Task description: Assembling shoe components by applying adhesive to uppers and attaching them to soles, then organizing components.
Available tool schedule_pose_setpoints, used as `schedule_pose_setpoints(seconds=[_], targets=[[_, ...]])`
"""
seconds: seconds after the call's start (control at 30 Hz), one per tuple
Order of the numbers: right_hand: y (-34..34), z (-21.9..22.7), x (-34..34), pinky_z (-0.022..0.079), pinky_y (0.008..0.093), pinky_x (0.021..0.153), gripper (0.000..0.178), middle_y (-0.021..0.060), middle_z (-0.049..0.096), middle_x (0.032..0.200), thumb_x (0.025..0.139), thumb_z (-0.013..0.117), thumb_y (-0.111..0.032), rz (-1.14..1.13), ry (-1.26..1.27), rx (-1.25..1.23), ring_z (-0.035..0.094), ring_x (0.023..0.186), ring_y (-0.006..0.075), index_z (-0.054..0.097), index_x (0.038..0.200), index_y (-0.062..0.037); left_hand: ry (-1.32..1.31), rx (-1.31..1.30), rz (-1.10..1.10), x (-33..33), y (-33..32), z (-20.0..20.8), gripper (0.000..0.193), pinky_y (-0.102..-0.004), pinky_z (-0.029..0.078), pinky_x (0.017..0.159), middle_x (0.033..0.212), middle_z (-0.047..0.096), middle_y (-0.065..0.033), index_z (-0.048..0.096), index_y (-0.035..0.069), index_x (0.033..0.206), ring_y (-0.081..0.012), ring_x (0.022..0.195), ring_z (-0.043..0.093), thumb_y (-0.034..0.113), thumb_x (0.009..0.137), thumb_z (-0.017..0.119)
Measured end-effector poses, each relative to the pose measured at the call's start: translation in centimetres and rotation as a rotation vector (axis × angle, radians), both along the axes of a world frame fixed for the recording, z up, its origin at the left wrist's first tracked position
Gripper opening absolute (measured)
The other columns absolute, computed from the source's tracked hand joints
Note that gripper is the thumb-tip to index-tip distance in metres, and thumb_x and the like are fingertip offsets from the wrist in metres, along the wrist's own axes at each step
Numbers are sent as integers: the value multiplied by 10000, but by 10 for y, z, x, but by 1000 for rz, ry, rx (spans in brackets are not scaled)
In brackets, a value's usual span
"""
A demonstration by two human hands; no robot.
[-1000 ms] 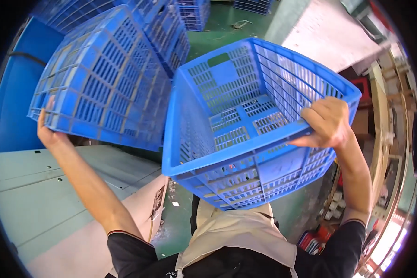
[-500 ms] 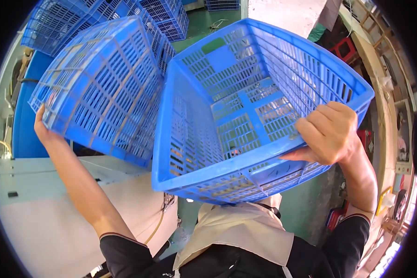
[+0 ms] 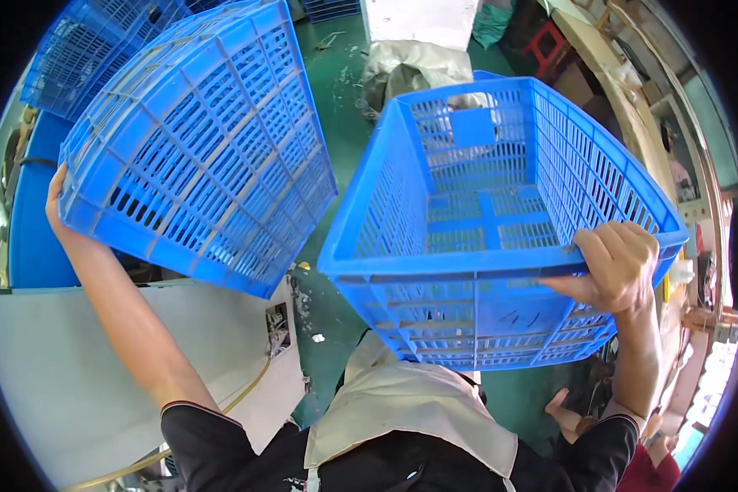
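Observation:
Two blue slatted plastic crates are in front of me, one at each hand. The left crate (image 3: 213,139) is tilted, with its gridded underside toward me. My left hand (image 3: 61,201) is closed on its left end, the fingers partly hidden behind the edge. The right crate (image 3: 500,266) is upright with its open top showing, and nothing lies inside it. My right hand (image 3: 615,266) wraps round its near rim toward the right corner, thumb outside. A gap shows the floor between the two crates.
More blue crates (image 3: 78,61) are stacked at the far left. A pale machine or cabinet (image 3: 139,353) stands at my left. A grey-beige sack (image 3: 410,61) lies beyond the right crate. A red stool (image 3: 545,45) stands far right. Another person's foot (image 3: 557,403) shows at lower right.
The two crates have moved apart. The right crate has swung right and away from the left one, now sitting more level; the left crate has tipped up more. Both hands keep their hold.

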State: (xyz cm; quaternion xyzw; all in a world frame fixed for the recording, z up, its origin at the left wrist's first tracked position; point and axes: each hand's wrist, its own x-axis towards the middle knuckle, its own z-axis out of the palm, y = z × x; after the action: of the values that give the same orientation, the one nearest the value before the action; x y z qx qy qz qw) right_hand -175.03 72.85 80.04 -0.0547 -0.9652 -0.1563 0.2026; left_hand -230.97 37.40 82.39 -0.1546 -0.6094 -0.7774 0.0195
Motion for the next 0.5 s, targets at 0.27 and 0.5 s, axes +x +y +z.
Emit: schedule_pose_setpoints(seconds=[0.27,0.5], targets=[[72,-91,81,388,287,452,557,14,491,518,738,792,-591,-130,-33,-162,407,416,164,569,667,-84,65,-242,4,90,41,-10,306,-410,556,968,1201,694,-184,652,48,1236,-268,1075,687,181,984,542],[101,-214,76,445,356,499,557,48,561,537,680,825,-574,-269,-167,-353,511,439,275,569,673,-80,168,-309,-236,82,42,-41,319,-423,527,1015,1237,680,-175,640,53,1256,-276,1106,672,175,972,558]])
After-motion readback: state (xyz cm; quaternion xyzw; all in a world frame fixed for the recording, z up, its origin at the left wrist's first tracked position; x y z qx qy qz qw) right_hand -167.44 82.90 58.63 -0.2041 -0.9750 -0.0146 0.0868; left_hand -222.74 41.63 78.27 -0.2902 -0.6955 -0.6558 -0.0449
